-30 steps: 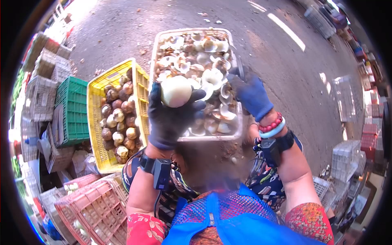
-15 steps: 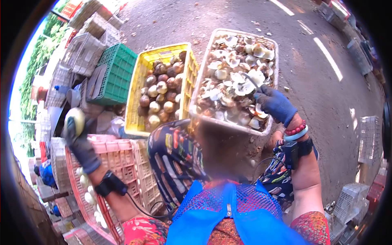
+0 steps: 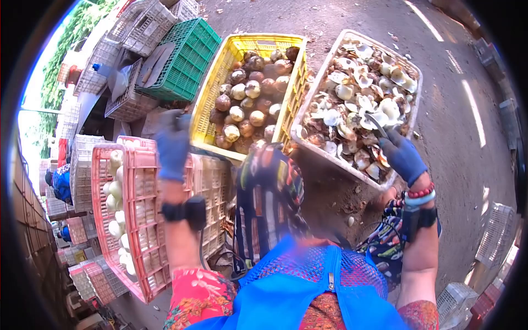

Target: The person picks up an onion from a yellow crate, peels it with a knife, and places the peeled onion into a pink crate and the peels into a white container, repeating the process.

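Observation:
My right hand (image 3: 403, 157), in a dark blue glove, is closed around the handle of a curved knife (image 3: 377, 125). Its blade reaches over a whitish crate (image 3: 344, 175) heaped with white and brown peelings (image 3: 352, 99). My left hand (image 3: 173, 137), gloved too, hovers between a pink crate (image 3: 144, 220) and a yellow crate (image 3: 217, 149). Motion smears its fingers, and I cannot make out anything in them. Brown, onion-like bulbs (image 3: 247, 102) fill part of the yellow crate. Smooth pale peeled bulbs (image 3: 115, 190) lie inside the pink crate.
A green crate (image 3: 184, 60) stands behind the yellow one on the left, beside stacked grey crates (image 3: 144, 25). A person in blue (image 3: 62, 184) is farther off at left. More crates (image 3: 493, 234) line the right side of the road.
My left hand has swung rightward from beyond the pink crate toward the yellow crate; the pale bulb it held no longer shows in it. The view has shifted left. My right hand keeps the knife.

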The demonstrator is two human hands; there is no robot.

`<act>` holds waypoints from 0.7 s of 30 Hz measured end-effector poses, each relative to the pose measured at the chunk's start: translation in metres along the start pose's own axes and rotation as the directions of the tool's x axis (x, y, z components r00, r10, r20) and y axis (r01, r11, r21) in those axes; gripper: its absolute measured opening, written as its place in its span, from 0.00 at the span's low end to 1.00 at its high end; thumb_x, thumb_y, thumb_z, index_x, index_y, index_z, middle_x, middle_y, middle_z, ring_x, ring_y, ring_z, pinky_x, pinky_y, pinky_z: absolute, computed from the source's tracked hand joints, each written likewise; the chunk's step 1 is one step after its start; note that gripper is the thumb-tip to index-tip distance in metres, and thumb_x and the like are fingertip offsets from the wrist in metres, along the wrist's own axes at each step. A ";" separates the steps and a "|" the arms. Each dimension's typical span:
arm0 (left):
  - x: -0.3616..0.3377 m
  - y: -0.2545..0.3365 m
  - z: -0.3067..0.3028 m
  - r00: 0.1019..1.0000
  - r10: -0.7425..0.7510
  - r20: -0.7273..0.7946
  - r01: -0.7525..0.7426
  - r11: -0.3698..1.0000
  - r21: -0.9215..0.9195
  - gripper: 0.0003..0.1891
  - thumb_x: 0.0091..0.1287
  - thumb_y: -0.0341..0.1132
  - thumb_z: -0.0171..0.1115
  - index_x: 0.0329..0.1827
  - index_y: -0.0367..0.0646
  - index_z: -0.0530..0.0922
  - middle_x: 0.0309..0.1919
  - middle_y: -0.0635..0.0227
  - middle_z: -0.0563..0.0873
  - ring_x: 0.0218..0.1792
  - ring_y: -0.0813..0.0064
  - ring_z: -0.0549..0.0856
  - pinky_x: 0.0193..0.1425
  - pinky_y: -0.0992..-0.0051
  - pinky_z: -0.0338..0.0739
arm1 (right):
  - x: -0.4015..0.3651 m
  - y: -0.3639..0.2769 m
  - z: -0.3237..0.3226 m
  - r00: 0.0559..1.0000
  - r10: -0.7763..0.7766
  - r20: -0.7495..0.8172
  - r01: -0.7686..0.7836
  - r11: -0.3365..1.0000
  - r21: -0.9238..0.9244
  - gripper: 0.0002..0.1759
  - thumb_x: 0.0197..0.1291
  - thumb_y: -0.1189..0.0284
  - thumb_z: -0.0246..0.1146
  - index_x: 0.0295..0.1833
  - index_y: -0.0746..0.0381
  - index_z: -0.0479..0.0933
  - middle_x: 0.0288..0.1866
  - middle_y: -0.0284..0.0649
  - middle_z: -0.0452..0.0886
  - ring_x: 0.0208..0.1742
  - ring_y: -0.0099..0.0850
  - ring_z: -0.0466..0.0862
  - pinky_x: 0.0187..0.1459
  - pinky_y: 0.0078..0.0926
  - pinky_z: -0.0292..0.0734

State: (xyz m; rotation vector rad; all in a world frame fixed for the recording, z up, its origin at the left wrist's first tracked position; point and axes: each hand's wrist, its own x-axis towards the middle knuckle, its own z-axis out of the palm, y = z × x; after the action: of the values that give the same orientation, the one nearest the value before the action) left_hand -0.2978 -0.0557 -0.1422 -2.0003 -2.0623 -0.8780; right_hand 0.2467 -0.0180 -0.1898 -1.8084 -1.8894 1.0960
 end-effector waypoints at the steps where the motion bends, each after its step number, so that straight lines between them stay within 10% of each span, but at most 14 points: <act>1: 0.002 0.022 0.032 0.886 -0.386 0.257 0.406 0.914 -0.025 0.12 0.70 0.39 0.62 0.51 0.44 0.81 0.43 0.53 0.89 0.44 0.56 0.88 0.51 0.63 0.81 | 0.003 0.005 0.001 1.000 0.003 -0.015 -0.004 0.998 -0.066 0.18 0.68 0.60 0.58 0.45 0.66 0.77 0.41 0.55 0.84 0.45 0.50 0.85 0.48 0.42 0.76; 6: -0.021 -0.092 0.193 0.579 -0.495 0.648 0.449 0.857 0.253 0.31 0.59 0.51 0.69 0.58 0.38 0.77 0.51 0.41 0.86 0.55 0.46 0.85 0.60 0.58 0.79 | 0.000 -0.010 -0.006 0.994 0.107 -0.016 -0.109 0.986 -0.125 0.15 0.67 0.62 0.60 0.44 0.66 0.77 0.38 0.56 0.83 0.44 0.55 0.84 0.45 0.45 0.76; 12: -0.016 -0.096 0.245 0.385 -0.607 0.695 0.535 0.761 0.368 0.54 0.41 0.47 0.82 0.70 0.31 0.64 0.62 0.39 0.80 0.63 0.47 0.81 0.65 0.62 0.78 | 0.011 -0.015 -0.003 0.998 0.051 0.039 -0.046 0.991 -0.126 0.13 0.69 0.65 0.61 0.45 0.65 0.77 0.36 0.53 0.83 0.38 0.49 0.83 0.41 0.41 0.76; 16: -0.014 -0.090 0.238 0.349 -0.665 0.660 0.628 0.689 0.362 0.51 0.42 0.43 0.83 0.65 0.22 0.66 0.58 0.42 0.83 0.60 0.57 0.84 0.63 0.65 0.79 | 0.016 -0.028 -0.003 1.000 0.016 0.024 -0.013 0.993 -0.117 0.12 0.70 0.66 0.60 0.44 0.65 0.77 0.34 0.51 0.82 0.35 0.43 0.83 0.40 0.38 0.76; 17: -0.005 -0.104 0.232 0.076 -0.480 0.874 0.811 0.539 0.226 0.40 0.53 0.42 0.79 0.64 0.28 0.71 0.58 0.50 0.83 0.59 0.63 0.84 0.61 0.64 0.82 | 0.017 -0.031 -0.004 0.999 0.026 0.032 -0.023 0.996 -0.084 0.12 0.69 0.65 0.60 0.45 0.65 0.77 0.36 0.52 0.83 0.38 0.47 0.83 0.41 0.40 0.76; 19: -0.013 -0.082 0.208 0.134 -0.123 0.983 0.975 -0.162 -0.153 0.28 0.64 0.40 0.71 0.63 0.37 0.75 0.57 0.58 0.84 0.56 0.64 0.85 0.58 0.57 0.84 | 0.020 -0.037 -0.004 0.999 0.038 0.036 -0.037 0.999 -0.017 0.14 0.69 0.62 0.61 0.46 0.63 0.78 0.38 0.54 0.83 0.43 0.55 0.84 0.43 0.44 0.77; 21: 0.009 -0.027 0.164 0.273 -0.096 0.957 0.871 -0.398 -0.289 0.22 0.69 0.40 0.65 0.64 0.42 0.75 0.54 0.60 0.85 0.52 0.59 0.87 0.56 0.51 0.84 | 0.022 -0.040 -0.002 1.000 -0.031 -0.005 0.031 1.000 -0.006 0.13 0.70 0.63 0.61 0.47 0.63 0.78 0.37 0.53 0.84 0.42 0.52 0.85 0.42 0.41 0.78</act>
State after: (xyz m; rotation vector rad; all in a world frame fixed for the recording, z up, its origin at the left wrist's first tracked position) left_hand -0.2762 0.0341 -0.2811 -0.5839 -3.6817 -3.1189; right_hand 0.2156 0.0063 -0.1668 -1.7777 -1.9129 1.0758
